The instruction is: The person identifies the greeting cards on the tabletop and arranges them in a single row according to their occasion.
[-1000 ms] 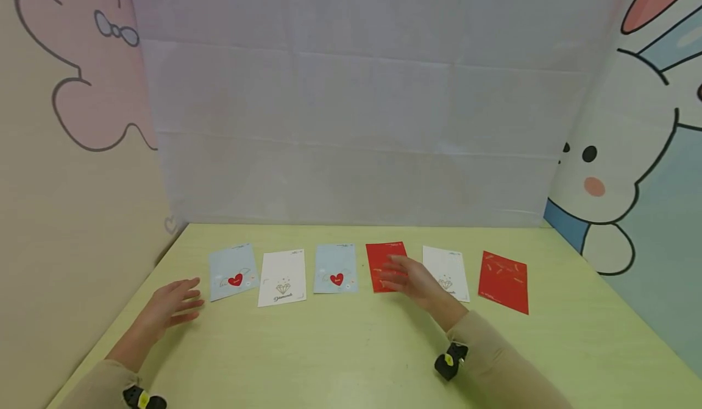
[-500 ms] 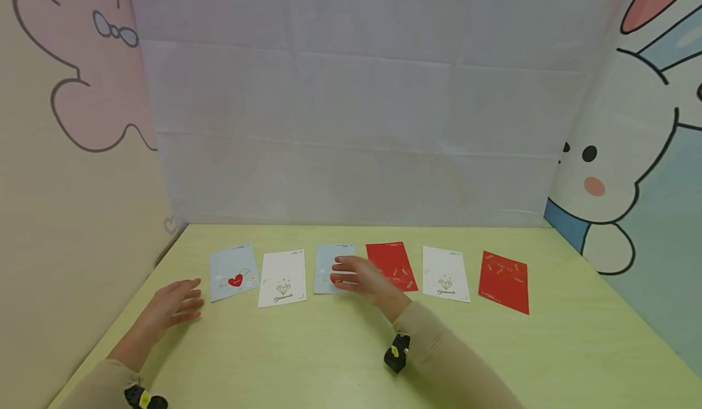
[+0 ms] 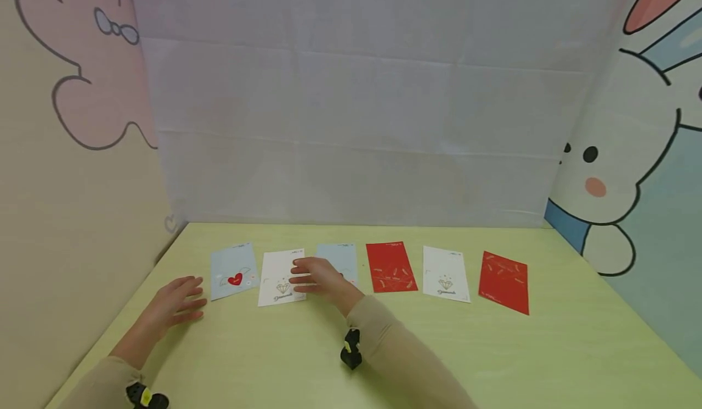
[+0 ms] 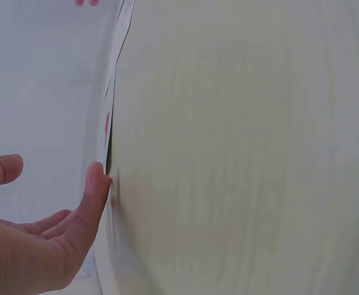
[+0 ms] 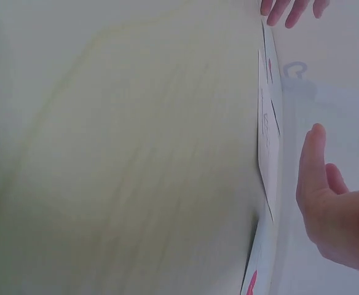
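Several cards lie in a row across the table. My right hand (image 3: 323, 280), fingers loosely extended, hovers over the gap between a white diamond card (image 3: 272, 287) and a light blue heart card (image 3: 345, 255), covering part of each. In the right wrist view that hand (image 5: 333, 203) is apart from the white card (image 5: 267, 132) and holds nothing. My left hand (image 3: 167, 308) stays low over the table at the left, relaxed and holding nothing. Its fingertips are close to the leftmost blue heart card (image 3: 233, 269); in the left wrist view I cannot tell whether they touch that card (image 4: 110, 123).
Farther right lie a red card (image 3: 392, 267), another white diamond card (image 3: 445, 275) and a second red card (image 3: 503, 281). A pale cloth (image 3: 356, 104) hangs behind the yellow-green table (image 3: 351, 360). Walls with cartoon figures flank it on both sides.
My right hand has swept left, from over the inner red card, across the middle blue heart card, to the white card's edge. My left hand and the cards have stayed in place.
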Available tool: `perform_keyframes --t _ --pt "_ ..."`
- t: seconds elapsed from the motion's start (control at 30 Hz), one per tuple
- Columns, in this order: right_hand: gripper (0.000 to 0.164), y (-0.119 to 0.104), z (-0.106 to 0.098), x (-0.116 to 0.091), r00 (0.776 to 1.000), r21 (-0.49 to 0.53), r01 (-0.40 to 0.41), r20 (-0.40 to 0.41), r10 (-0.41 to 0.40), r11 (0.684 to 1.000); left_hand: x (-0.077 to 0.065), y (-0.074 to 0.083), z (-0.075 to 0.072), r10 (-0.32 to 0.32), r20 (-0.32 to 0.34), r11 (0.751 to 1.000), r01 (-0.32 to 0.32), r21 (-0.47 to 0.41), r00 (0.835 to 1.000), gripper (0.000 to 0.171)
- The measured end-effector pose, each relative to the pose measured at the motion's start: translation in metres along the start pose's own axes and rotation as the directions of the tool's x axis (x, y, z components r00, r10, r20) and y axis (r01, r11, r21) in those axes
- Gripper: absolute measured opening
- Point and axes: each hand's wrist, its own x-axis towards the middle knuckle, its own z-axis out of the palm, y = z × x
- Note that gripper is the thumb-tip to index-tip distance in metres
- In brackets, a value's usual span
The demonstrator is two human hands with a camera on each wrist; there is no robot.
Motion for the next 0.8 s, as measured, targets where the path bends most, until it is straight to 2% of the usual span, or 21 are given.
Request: perform_keyframes --t 0.13,0.37,0.57,0.8 --pt "0.037 0.002 0.017 0.007 0.999 0.007 -0.020 0.035 0.019 1.000 -0.002 0.003 0.000 -0.009 0.001 1.000 0.009 -0.004 1.000 0.081" --pt "0.033 0.002 0.041 0.014 0.997 -0.043 -0.037 0.061 0.039 0.998 0.000 0.005 0.002 0.000 -0.012 1.000 0.001 0.016 1.000 0.078" --pt "0.036 0.001 0.054 0.016 0.990 -0.061 -0.037 0.136 0.045 0.997 0.001 0.005 0.004 0.009 -0.019 1.000 -0.009 0.012 1.000 0.080" --pt "0.040 0.001 0.061 0.017 0.986 -0.089 -0.061 0.150 0.074 0.994 0.004 0.003 0.006 0.009 -0.022 1.000 -0.009 -0.015 1.000 0.078"
